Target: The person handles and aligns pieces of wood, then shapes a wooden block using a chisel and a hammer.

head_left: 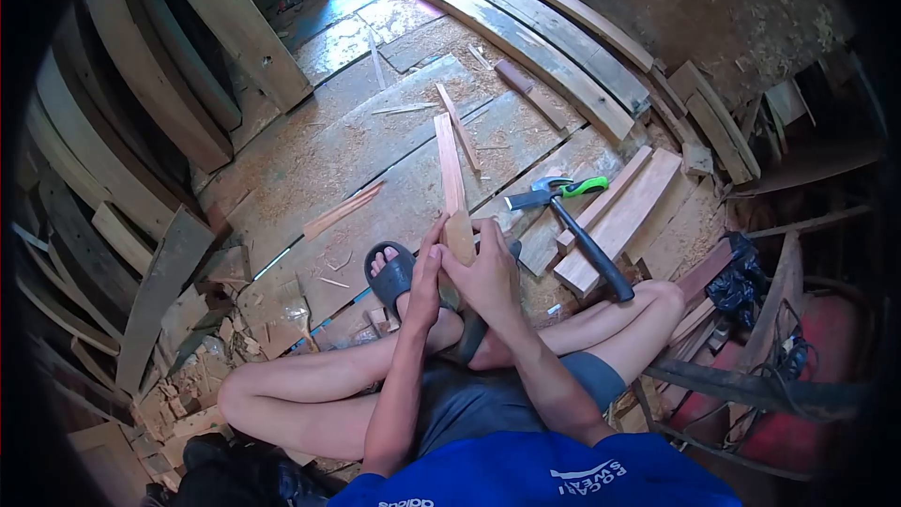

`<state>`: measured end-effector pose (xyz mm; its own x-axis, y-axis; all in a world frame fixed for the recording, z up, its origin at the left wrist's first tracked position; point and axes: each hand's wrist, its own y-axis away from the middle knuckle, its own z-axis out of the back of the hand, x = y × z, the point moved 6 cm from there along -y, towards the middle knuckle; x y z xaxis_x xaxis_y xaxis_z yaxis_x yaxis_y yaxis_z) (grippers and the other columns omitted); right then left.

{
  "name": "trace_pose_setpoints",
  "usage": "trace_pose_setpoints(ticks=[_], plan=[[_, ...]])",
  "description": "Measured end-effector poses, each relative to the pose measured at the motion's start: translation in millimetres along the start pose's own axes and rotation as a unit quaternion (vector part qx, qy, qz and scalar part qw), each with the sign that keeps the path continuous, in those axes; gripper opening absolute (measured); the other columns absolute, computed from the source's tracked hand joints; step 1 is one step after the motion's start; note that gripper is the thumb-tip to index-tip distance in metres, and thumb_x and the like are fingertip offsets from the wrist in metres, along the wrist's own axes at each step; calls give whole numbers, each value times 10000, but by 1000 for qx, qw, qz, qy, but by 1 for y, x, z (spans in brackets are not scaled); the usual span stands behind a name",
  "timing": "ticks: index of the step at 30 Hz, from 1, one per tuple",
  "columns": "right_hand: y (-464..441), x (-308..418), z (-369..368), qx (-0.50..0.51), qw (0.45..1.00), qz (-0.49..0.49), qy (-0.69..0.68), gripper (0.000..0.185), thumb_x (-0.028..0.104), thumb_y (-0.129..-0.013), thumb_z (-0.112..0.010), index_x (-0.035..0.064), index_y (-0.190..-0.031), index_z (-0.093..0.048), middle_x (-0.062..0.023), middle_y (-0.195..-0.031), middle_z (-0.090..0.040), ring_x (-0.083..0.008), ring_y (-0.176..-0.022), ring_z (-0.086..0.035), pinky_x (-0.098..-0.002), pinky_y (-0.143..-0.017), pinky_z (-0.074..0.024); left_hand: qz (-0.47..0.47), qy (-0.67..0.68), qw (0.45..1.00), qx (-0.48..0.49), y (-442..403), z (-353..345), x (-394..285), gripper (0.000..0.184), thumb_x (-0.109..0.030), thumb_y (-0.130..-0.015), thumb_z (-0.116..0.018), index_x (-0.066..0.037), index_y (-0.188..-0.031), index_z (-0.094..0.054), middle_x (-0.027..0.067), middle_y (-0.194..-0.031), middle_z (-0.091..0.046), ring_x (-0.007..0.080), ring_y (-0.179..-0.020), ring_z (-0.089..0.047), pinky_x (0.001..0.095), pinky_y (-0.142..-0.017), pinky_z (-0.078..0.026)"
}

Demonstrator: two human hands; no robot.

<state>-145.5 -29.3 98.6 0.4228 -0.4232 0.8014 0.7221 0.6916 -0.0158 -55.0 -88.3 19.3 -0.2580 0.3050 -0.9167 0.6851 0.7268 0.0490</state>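
A narrow wooden strip (450,164) points away from me over the floor, its near end a lighter tan than the pinkish far part. My left hand (425,272) presses along the left side of that near end, fingers closed against it. On the other side, my right hand (486,274) grips the same end, thumb on top and fingers curled round. To the right lies a hammer (596,252) with a black handle, which rests by my knee. Across its head lies a green-handled chisel (586,187).
Short wood blocks (624,225) lie beside the hammer. Long curved planks (530,47) are at the back right; more boards (155,66) lean at the left. Wood slivers (343,209) and shavings cover the plank floor (319,155). A brush (297,308) lies left of my sandal (389,272).
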Motion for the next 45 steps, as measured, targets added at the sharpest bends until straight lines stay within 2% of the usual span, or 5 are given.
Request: trace_pose_setpoints(ticks=[3,10,20,33,45], plan=[[1,-16,-6,89,988,54,-114,471,252,-860,-661,0,-1233,-523,-164,-1144,-582,-285,-946,-619,-358,-774,-507,-4,19,999,-33,2,-5,-10,507,-307,-1010,-396,-44,-1441,-354,135,-1417,-414,244,-1306,-395,345,-1127,-240],[8,-67,-2,228,867,-149,-417,465,274,-980,-491,27,-1373,-463,-107,-1303,-553,-201,-1120,-579,-324,-874,-500,1,-40,996,-86,6,-5,-15,498,-288,-993,-427,-51,-1426,-357,109,-1384,-422,197,-1264,-406,316,-1090,-265],[-24,-199,89,64,979,-116,-154,353,221,-934,-565,-2,-1205,-588,-120,-986,-677,-206,-882,-652,-310,-786,-508,9,-98,991,-85,9,-15,-9,524,-333,-961,-480,-38,-1387,-403,94,-1315,-467,184,-1233,-426,316,-1061,-299],[-13,-235,80,51,996,-72,-21,350,147,-901,-609,-22,-1206,-573,-179,-1125,-610,-266,-978,-645,-337,-886,-504,11,-71,997,-19,-8,4,-3,662,-518,-952,-423,-25,-1393,-402,148,-1353,-492,229,-1269,-444,372,-1085,-293],[-1,-242,45,31,998,-46,-43,335,137,-858,-644,11,-1165,-595,-158,-1187,-522,-259,-934,-592,-329,-783,-502,-41,-152,983,95,-49,-19,-16,362,-214,-862,-620,-52,-1178,-549,22,-995,-553,109,-944,-503,252,-856,-391]])
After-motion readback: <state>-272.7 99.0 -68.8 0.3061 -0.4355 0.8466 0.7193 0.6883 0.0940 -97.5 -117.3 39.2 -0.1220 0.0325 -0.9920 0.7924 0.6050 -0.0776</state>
